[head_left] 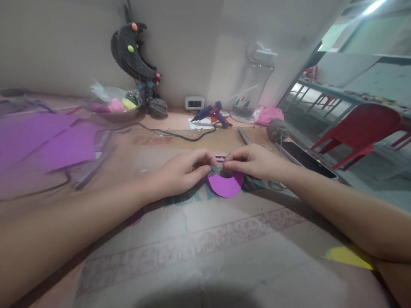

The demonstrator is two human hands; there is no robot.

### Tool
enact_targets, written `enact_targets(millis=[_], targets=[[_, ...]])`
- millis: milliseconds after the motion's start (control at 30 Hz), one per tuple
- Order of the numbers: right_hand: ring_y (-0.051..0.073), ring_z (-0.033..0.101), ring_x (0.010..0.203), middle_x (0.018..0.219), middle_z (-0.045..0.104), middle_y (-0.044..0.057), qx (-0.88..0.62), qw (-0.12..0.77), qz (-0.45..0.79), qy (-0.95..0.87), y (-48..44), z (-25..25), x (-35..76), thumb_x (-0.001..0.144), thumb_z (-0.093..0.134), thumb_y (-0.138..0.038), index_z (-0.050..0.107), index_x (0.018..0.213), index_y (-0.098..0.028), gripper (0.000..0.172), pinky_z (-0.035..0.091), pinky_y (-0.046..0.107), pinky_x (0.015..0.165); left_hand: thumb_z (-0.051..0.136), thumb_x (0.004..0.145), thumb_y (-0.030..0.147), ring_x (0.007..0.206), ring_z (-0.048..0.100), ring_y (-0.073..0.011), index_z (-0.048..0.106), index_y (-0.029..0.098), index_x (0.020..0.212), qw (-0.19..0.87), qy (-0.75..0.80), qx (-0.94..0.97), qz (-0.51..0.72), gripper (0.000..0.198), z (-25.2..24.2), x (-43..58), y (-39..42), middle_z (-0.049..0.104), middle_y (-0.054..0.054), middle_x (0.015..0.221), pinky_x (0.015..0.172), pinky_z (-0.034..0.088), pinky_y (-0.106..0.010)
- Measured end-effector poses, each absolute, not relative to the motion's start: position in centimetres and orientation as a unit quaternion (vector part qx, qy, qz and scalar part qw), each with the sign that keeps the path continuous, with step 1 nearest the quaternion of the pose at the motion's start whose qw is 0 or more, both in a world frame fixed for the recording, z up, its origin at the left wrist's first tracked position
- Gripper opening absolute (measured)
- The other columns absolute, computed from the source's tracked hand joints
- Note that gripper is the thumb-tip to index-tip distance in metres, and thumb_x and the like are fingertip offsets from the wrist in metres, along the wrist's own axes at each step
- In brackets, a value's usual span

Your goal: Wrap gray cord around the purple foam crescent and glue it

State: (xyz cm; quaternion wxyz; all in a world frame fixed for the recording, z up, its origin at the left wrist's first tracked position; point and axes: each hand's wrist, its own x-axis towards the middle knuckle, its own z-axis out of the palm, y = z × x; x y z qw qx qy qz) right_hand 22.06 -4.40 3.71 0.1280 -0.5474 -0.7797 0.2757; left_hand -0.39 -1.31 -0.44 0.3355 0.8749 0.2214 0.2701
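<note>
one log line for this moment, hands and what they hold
left hand: pinching round purple sheet cutout | right hand: pinching same cutout | blue glue gun: beyond hands, untouched

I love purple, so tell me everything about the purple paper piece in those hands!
The purple paper piece is flat and rounded, thin like craft paper or foam, with a dark curved notch on top. It rests on the table, round edge toward the camera. The left hand and right hand pinch its top edge.
</note>
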Motion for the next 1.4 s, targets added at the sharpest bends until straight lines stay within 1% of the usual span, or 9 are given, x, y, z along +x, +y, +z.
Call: enact_targets(millis=[200, 300, 467, 600, 733, 900, 1133, 1300, 1400], targets=[[0.014, 0.062, 0.069, 0.078, 0.072, 0.000, -0.542, 0.118, 0.203, -0.807, -4.8, 3.3, 21.9, 0.088, 0.054, -0.029, 0.073, 0.086, -0.020, 0.022, 0.042, 0.024, 0.062, 0.045, 0.091, 0.024, 0.083, 0.059, -0.0153, 0.055, 0.020, 0.100, 0.336, 0.215, 0.877, 0.269, 0.014, -0.5, -0.4, -1.4, 0.063, -0.003, 0.095, 0.073, 0.048, -0.028], [0.016, 0.062, 0.075, 0.086, 0.071, 0.003, -0.505, 0.104, 0.132, -0.847, -4.8, 2.8, 22.0, 0.089, 0.052, -0.024, 0.073, 0.093, -0.020, 0.022, 0.042, 0.025, 0.067, 0.045, 0.092, 0.026, 0.082, 0.059, -0.0157, 0.056, 0.020, 0.101, 0.323, 0.232, 0.877, 0.270, 0.015, -0.5, -0.4, -1.4, 0.063, -0.003, 0.093, 0.072, 0.048, -0.028], [0.020, 0.060, 0.100, 0.112, 0.066, 0.009, -0.464, 0.225, 0.036, -0.856, -5.2, 2.1, 21.7, 0.089, 0.045, -0.015, 0.063, 0.118, -0.019, 0.035, 0.045, 0.032, 0.085, 0.045, 0.092, 0.027, 0.084, 0.059, -0.0163, 0.055, 0.020, 0.100, 0.304, 0.265, 0.863, 0.305, 0.014, -0.6, -0.3, -1.3, 0.064, -0.002, 0.094, 0.075, 0.048, -0.030], [0.020, 0.062, 0.100, 0.115, 0.067, 0.007, -0.490, 0.265, 0.067, -0.828, -5.9, 1.2, 21.0, 0.093, 0.048, -0.025, 0.059, 0.123, -0.020, 0.033, 0.046, 0.032, 0.085, 0.044, 0.092, 0.023, 0.091, 0.060, -0.0174, 0.054, 0.020, 0.105, 0.273, 0.270, 0.865, 0.322, 0.016, -0.5, -0.3, -1.3, 0.064, -0.003, 0.099, 0.082, 0.047, -0.031], [0.019, 0.062, 0.091, 0.105, 0.069, 0.006, -0.498, 0.234, 0.092, -0.830, -6.0, 0.5, 20.6, 0.093, 0.049, -0.029, 0.064, 0.109, -0.018, 0.025, 0.045, 0.030, 0.080, 0.042, 0.093, 0.023, 0.093, 0.060, -0.0184, 0.052, 0.020, 0.108, 0.247, 0.280, 0.863, 0.341, 0.018, -0.5, -0.4, -1.4, 0.063, -0.004, 0.099, 0.082, 0.047, -0.032], [0.015, 0.056, 0.076, 0.083, 0.064, 0.004, -0.467, 0.251, 0.086, -0.843, -5.6, 0.2, 20.7, 0.092, 0.050, -0.026, 0.063, 0.086, -0.016, 0.018, 0.040, 0.025, 0.070, 0.039, 0.096, 0.026, 0.093, 0.059, -0.0185, 0.049, 0.020, 0.115, 0.250, 0.283, 0.857, 0.349, 0.023, -0.7, -0.4, -1.3, 0.062, -0.005, 0.100, 0.084, 0.047, -0.034], [0.013, 0.054, 0.065, 0.071, 0.062, 0.001, -0.474, 0.302, 0.092, -0.822, -5.6, 0.3, 20.9, 0.090, 0.051, -0.026, 0.061, 0.079, -0.016, 0.018, 0.038, 0.023, 0.061, 0.041, 0.095, 0.028, 0.084, 0.059, -0.0164, 0.042, 0.021, 0.129, 0.328, 0.270, 0.828, 0.365, 0.034, -0.9, -0.3, -1.2, 0.058, -0.003, 0.090, 0.074, 0.049, -0.030], [0.011, 0.053, 0.060, 0.067, 0.062, -0.001, -0.475, 0.320, 0.114, -0.812, -5.5, 0.4, 20.8, 0.090, 0.050, -0.024, 0.059, 0.075, -0.017, 0.019, 0.037, 0.021, 0.057, 0.051, 0.089, 0.019, 0.085, 0.056, -0.0156, 0.036, 0.023, 0.135, 0.290, 0.233, 0.854, 0.363, 0.048, -0.8, -0.3, -1.4, 0.057, -0.002, 0.092, 0.080, 0.047, -0.032], [0.010, 0.052, 0.058, 0.064, 0.061, -0.001, -0.476, 0.318, 0.127, -0.810, -5.5, 0.4, 20.8, 0.090, 0.050, -0.025, 0.059, 0.075, -0.017, 0.020, 0.037, 0.021, 0.055, 0.052, 0.089, 0.020, 0.085, 0.057, -0.0157, 0.038, 0.024, 0.134, 0.274, 0.223, 0.861, 0.366, 0.047, -0.9, -0.3, -1.3, 0.057, -0.001, 0.091, 0.082, 0.047, -0.033]])
